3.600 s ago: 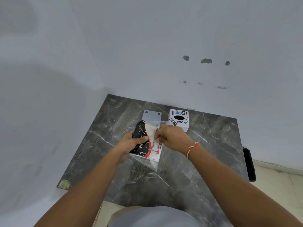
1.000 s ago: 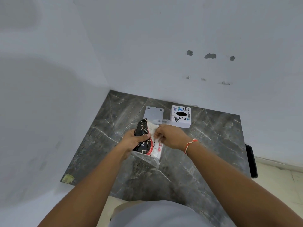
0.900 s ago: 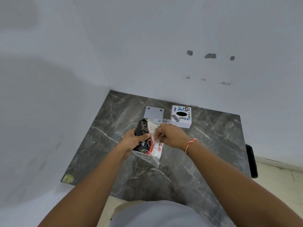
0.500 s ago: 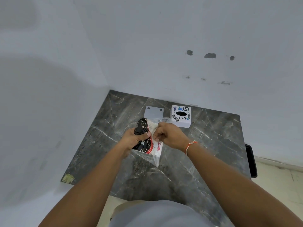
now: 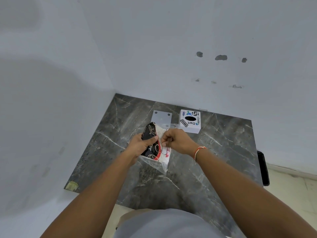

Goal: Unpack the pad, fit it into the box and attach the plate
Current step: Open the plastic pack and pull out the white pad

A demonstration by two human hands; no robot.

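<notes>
The pad (image 5: 151, 134), black with gold and red patterns and a white part, sits inside a clear plastic bag (image 5: 158, 166) held above the dark marble table (image 5: 214, 162). My left hand (image 5: 139, 146) grips the pad through the bag from the left. My right hand (image 5: 178, 140) pinches the bag's upper edge beside the pad. Behind them a grey plate (image 5: 162, 117) with corner holes lies flat on the table. A white box (image 5: 190, 121) with stickers and an oval opening on top stands to the plate's right.
White walls close the table in at the back and the left. A black object (image 5: 263, 167) hangs past the table's right edge. A small yellowish patch (image 5: 72, 185) marks the table's front left corner.
My right hand's fingers have shifted a little left along the bag's top edge, closer to my left thumb. The pad and bag stay in about the same spot.
</notes>
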